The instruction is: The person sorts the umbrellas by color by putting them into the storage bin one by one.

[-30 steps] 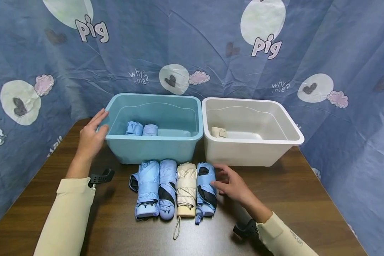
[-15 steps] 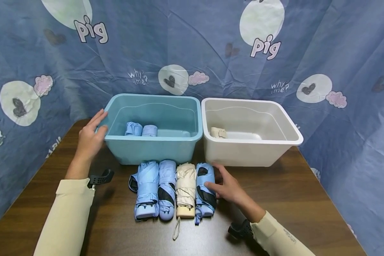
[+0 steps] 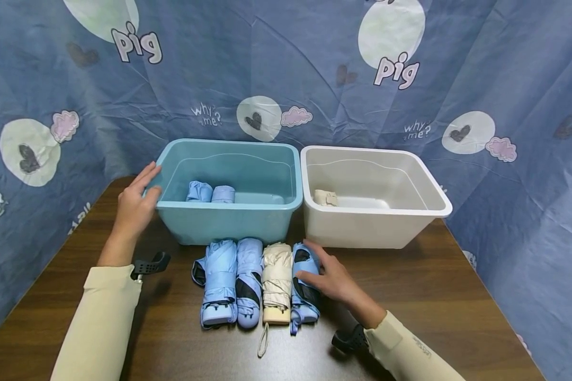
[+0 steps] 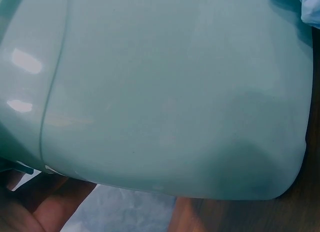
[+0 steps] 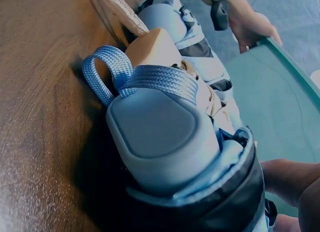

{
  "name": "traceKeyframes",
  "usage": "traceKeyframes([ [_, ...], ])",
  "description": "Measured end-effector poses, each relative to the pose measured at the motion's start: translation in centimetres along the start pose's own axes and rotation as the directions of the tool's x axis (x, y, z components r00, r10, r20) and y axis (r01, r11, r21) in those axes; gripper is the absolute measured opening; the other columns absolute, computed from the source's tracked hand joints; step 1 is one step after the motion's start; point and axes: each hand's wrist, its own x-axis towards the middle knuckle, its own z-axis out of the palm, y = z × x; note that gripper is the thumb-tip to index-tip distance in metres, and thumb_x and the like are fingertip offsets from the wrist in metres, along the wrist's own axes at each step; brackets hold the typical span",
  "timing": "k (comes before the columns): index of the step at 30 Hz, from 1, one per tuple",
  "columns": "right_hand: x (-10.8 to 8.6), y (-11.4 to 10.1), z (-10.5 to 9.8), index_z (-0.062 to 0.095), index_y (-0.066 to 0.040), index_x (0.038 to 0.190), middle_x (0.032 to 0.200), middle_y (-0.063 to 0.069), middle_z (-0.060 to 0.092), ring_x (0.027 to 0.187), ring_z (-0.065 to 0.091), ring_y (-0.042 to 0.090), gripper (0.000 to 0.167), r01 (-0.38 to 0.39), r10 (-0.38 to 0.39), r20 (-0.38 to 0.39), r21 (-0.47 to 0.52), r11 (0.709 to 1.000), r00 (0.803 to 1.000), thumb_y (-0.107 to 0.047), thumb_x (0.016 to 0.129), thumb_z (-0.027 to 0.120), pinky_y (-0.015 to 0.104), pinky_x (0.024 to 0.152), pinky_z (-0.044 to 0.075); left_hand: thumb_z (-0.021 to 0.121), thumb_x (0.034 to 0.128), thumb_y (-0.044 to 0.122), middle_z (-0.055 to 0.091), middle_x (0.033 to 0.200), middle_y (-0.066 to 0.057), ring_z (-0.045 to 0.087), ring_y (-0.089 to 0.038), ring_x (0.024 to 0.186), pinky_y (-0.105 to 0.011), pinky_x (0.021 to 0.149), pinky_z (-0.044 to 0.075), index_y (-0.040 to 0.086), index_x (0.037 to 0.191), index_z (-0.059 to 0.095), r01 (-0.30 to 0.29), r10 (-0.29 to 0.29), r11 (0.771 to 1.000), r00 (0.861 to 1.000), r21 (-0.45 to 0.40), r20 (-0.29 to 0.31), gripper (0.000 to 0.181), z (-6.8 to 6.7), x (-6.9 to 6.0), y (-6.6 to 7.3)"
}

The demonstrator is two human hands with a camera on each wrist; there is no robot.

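Four folded umbrellas would be too many to count, so I note several lying side by side on the wooden table (image 3: 391,286). At the right end of the row my right hand (image 3: 336,278) holds a blue umbrella (image 3: 306,312) with black patches; the thumb lies over it, and the other fingers are partly hidden. In the right wrist view its handle (image 5: 155,124) carries a braided blue strap. Beside it lie a cream umbrella (image 3: 277,275), a periwinkle umbrella (image 3: 249,264) and a light-blue umbrella (image 3: 221,275). My left hand (image 3: 135,206) rests on the teal bin's (image 3: 224,225) left rim, fingers extended.
Inside the teal bin are two blue rolled bundles (image 3: 200,191). The white bin (image 3: 357,230) stands right beside it, with a cream bundle (image 3: 325,197) inside. A patterned blue cloth (image 3: 286,63) hangs behind the table.
My right hand has moved left from beside the rightmost blue umbrella, bringing the thumb over it. The left hand and both bins stay in place.
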Motion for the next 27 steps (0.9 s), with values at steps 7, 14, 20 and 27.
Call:
traceKeyframes([
  [7,0.32,-0.41,0.42,0.047,-0.020,0.145,0.115,0.022,0.057,0.093,0.049,0.027,0.072,-0.022,0.022,0.000,-0.073,0.997,1.000,-0.036,0.081,0.076,0.041,0.076,0.043,0.044,0.0952,0.018,0.039,0.152,0.000,0.029,-0.019,0.141,-0.044,0.115,0.021,0.012,0.143,0.048,0.003,-0.003,1.000,1.000,-0.003,0.001,0.048,-0.01,0.18,0.03],
  [14,0.20,-0.68,0.64,0.047,-0.023,0.145,0.108,0.020,0.052,0.090,0.046,0.026,0.074,-0.084,0.084,0.002,-0.097,0.992,0.996,-0.040,0.079,0.077,0.038,0.071,0.041,0.044,0.0955,0.017,0.039,0.152,-0.001,0.029,-0.019,0.141,-0.044,0.114,0.022,0.012,0.143,0.049,-0.003,0.003,1.000,1.000,0.006,0.004,0.048,0.02,0.11,-0.22],
  [20,0.36,-0.41,0.73,0.050,-0.026,0.142,0.119,0.019,0.055,0.097,0.049,0.027,0.071,-0.101,0.099,-0.025,-0.087,0.991,0.995,-0.035,0.078,0.078,0.043,0.078,0.043,0.044,0.0954,0.017,0.039,0.152,-0.001,0.029,-0.017,0.141,-0.042,0.114,0.022,0.013,0.143,0.049,-0.001,0.001,1.000,1.000,-0.010,0.005,0.048,-0.01,0.06,-0.22],
  [27,0.17,-0.27,0.33,0.053,-0.026,0.138,0.122,0.017,0.057,0.102,0.052,0.028,0.068,-0.119,0.119,-0.045,-0.013,0.993,0.992,-0.028,0.074,0.079,0.045,0.084,0.044,0.043,0.0965,0.020,0.037,0.153,0.000,0.027,-0.019,0.142,-0.047,0.114,0.021,0.013,0.144,0.047,0.003,-0.003,1.000,1.000,0.001,0.022,0.048,-0.17,0.05,-0.13],
])
